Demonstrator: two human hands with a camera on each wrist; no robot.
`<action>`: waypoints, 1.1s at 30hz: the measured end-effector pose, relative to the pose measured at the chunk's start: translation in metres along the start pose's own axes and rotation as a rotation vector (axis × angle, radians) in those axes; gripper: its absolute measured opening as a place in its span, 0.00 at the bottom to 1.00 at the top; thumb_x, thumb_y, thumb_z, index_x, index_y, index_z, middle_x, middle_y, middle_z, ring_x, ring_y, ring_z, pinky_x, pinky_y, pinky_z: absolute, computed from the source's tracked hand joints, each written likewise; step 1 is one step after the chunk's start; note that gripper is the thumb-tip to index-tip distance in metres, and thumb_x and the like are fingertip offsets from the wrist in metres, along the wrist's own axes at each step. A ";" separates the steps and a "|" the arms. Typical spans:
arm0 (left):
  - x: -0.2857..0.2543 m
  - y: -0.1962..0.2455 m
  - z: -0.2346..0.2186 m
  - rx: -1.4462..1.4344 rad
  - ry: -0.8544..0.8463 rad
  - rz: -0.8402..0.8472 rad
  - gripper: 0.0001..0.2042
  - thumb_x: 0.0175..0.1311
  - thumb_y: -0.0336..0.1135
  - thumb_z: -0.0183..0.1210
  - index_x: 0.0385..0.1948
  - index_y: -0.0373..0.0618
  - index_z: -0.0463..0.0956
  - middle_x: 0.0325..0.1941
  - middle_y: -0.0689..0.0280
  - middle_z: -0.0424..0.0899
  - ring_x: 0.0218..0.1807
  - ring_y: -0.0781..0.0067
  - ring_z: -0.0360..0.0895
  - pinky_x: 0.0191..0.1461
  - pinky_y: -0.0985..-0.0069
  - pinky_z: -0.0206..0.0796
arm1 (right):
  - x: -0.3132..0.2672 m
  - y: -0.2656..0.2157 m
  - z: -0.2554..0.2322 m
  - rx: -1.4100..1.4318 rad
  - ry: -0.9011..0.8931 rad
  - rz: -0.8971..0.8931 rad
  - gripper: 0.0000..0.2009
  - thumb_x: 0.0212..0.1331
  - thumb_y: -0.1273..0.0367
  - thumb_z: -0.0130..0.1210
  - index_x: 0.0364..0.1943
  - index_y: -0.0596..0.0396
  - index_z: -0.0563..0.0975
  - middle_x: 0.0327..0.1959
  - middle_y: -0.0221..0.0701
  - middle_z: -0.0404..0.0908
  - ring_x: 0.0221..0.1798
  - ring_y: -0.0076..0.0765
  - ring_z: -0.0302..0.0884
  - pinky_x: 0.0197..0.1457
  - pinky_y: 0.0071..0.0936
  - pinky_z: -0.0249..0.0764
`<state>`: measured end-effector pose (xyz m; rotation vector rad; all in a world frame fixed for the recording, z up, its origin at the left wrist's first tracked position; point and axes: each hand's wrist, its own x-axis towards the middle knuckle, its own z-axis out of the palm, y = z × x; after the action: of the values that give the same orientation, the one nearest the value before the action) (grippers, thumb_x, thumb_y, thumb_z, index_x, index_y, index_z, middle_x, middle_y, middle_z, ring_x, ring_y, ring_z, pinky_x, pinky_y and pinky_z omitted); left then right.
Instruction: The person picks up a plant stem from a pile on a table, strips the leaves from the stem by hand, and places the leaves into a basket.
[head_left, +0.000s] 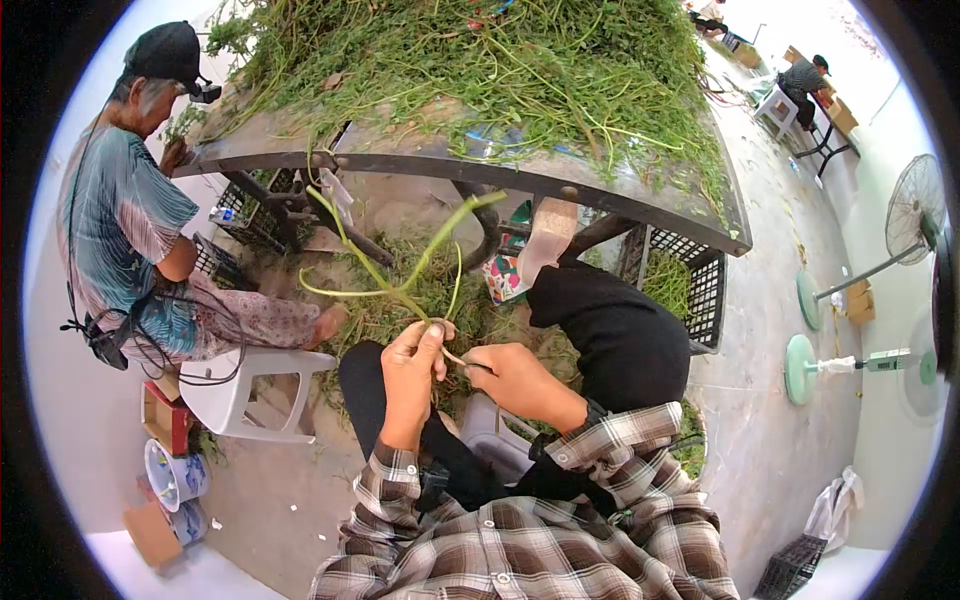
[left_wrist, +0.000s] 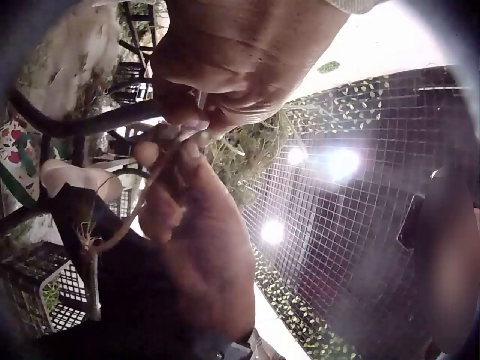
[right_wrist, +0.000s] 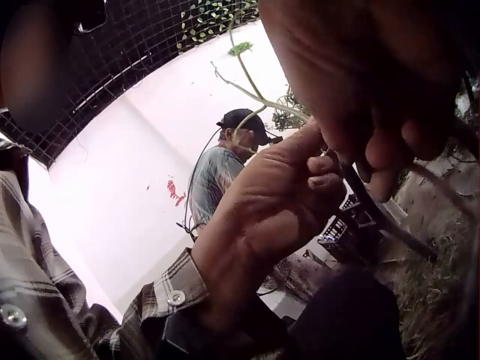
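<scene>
A branching green plant stalk (head_left: 400, 285) rises from the fingers of my left hand (head_left: 408, 380), which pinches it near its base. Below that grip, its thin brownish lower stem runs across to my right hand (head_left: 525, 385), whose thumb and forefinger pinch it. A thin dark strip (head_left: 480, 368) shows at the right fingertips; I cannot tell what it is. In the left wrist view, the lower stem (left_wrist: 139, 206) bends down to a tuft of fine roots (left_wrist: 87, 236). Both hands are close together above the lap, fingertips almost meeting.
A long table (head_left: 400, 150) ahead bears a big heap of green plants (head_left: 500, 70). Beneath it are cut greens on the floor and a black crate (head_left: 705, 300). At left a person (head_left: 140, 200) sits on a white stool (head_left: 240, 395). Fans (head_left: 915, 210) stand at right.
</scene>
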<state>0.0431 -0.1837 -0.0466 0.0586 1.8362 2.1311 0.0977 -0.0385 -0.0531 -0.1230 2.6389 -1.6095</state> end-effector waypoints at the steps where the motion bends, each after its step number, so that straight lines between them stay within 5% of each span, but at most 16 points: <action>1: 0.000 0.003 0.001 -0.078 0.019 -0.014 0.11 0.64 0.37 0.53 0.34 0.37 0.77 0.23 0.69 0.76 0.16 0.88 0.62 0.19 0.87 0.54 | 0.001 0.000 0.001 0.003 -0.001 -0.003 0.09 0.55 0.68 0.51 0.27 0.62 0.71 0.23 0.48 0.71 0.26 0.55 0.67 0.30 0.39 0.65; 9: -0.002 0.000 0.004 -0.143 -0.029 -0.007 0.12 0.66 0.37 0.51 0.36 0.35 0.75 0.25 0.66 0.78 0.15 0.89 0.62 0.17 0.88 0.53 | 0.002 -0.002 0.001 -0.092 0.065 -0.093 0.08 0.55 0.68 0.49 0.27 0.60 0.73 0.25 0.46 0.73 0.31 0.56 0.72 0.34 0.45 0.68; 22: -0.006 -0.004 -0.001 -0.440 -0.126 -0.283 0.11 0.67 0.36 0.48 0.31 0.36 0.72 0.19 0.68 0.73 0.10 0.90 0.56 0.11 0.91 0.46 | 0.001 -0.002 -0.002 -0.440 0.134 -0.169 0.04 0.54 0.71 0.48 0.29 0.56 0.71 0.24 0.37 0.71 0.31 0.48 0.74 0.29 0.40 0.70; 33: -0.005 0.005 0.010 -0.334 -0.081 -0.137 0.11 0.66 0.37 0.50 0.32 0.38 0.72 0.19 0.72 0.71 0.12 0.90 0.57 0.15 0.90 0.46 | 0.005 -0.008 0.000 0.068 0.092 -0.200 0.05 0.55 0.72 0.50 0.29 0.60 0.71 0.26 0.45 0.72 0.30 0.53 0.71 0.32 0.38 0.67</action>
<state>0.0494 -0.1762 -0.0388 -0.0565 1.3774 2.2699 0.0928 -0.0427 -0.0458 -0.3280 2.7118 -1.8043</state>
